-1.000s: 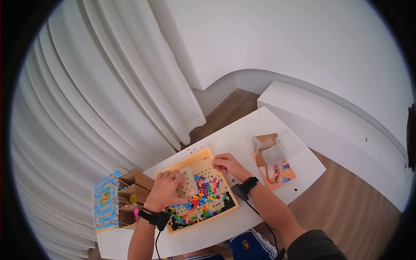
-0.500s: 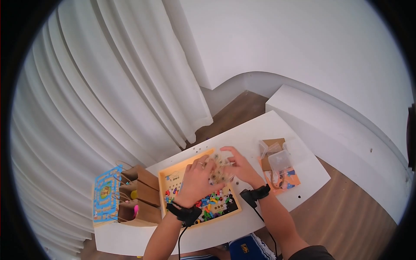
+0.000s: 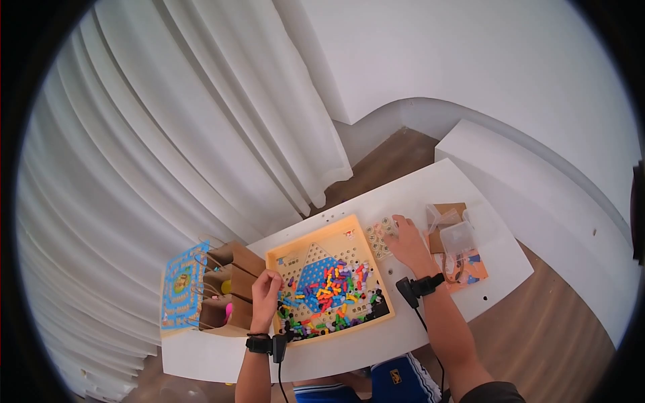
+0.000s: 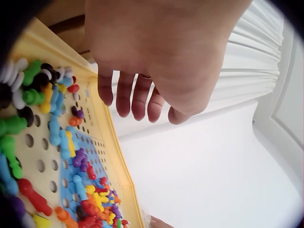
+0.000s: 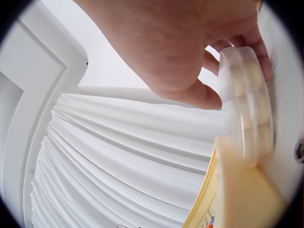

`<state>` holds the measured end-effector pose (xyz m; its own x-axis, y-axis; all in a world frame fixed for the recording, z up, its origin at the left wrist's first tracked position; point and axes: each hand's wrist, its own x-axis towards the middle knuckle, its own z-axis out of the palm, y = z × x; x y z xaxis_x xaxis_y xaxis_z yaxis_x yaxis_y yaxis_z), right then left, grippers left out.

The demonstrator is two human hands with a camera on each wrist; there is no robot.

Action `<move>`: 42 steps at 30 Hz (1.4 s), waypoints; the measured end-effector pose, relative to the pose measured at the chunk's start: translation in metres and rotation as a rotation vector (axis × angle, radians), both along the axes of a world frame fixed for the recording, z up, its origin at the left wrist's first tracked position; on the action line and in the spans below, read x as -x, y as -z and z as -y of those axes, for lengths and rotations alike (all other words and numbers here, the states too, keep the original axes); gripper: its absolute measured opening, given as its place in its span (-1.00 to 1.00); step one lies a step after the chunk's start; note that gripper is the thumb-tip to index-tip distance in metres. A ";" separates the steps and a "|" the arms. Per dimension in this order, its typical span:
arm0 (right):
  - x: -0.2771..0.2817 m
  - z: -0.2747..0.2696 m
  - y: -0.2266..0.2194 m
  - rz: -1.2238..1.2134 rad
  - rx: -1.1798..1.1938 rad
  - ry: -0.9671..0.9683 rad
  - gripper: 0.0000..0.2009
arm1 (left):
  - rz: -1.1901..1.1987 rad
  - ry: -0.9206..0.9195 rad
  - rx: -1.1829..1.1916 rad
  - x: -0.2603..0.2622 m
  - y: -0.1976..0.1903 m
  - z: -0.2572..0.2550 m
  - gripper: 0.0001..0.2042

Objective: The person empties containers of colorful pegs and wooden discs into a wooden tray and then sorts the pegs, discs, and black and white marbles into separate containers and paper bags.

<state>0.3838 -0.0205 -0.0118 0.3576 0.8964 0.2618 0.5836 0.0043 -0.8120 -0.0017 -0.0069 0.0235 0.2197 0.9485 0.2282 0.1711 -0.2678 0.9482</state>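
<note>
At the right side of the yellow game tray (image 3: 373,266), my right hand (image 3: 408,245) grips a clear plastic case (image 3: 378,240) of round pale pieces, low over the white table. In the right wrist view, the thumb and fingers pinch one end of the case (image 5: 247,109), which stands beside the tray's yellow edge. My left hand (image 3: 266,292) is at the tray's left rim, its fingers (image 4: 123,97) hanging loosely curled with nothing in them. Colourful pegs (image 3: 329,289) and black and white discs lie heaped over the tray's holed board, partly covering a blue hexagon.
Brown paper bags (image 3: 235,258) stand left of the tray, against a blue patterned board (image 3: 183,282). At the right are a clear plastic box (image 3: 459,238) and an orange printed sheet (image 3: 474,267). A small dark piece (image 3: 485,297) lies near the table's right edge.
The case has gone from above the tray, in the left hand, to the table area right of it, in the right hand. The left hand has let go and drawn back to the left rim.
</note>
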 end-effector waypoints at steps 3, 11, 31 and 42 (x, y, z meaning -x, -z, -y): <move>-0.003 0.008 -0.017 0.121 0.066 0.009 -0.45 | 0.027 0.022 0.016 0.009 0.014 0.004 -0.88; 0.001 0.005 -0.008 0.107 -0.162 0.081 -0.59 | 0.109 0.042 0.026 0.016 0.017 0.012 -0.82; -0.170 0.097 -0.086 0.398 -0.192 0.210 -0.77 | -0.054 0.102 -0.049 0.026 0.032 0.004 -0.85; -0.187 0.115 -0.060 0.230 0.487 0.223 -0.12 | -0.010 0.083 -0.070 0.022 0.025 0.009 -0.88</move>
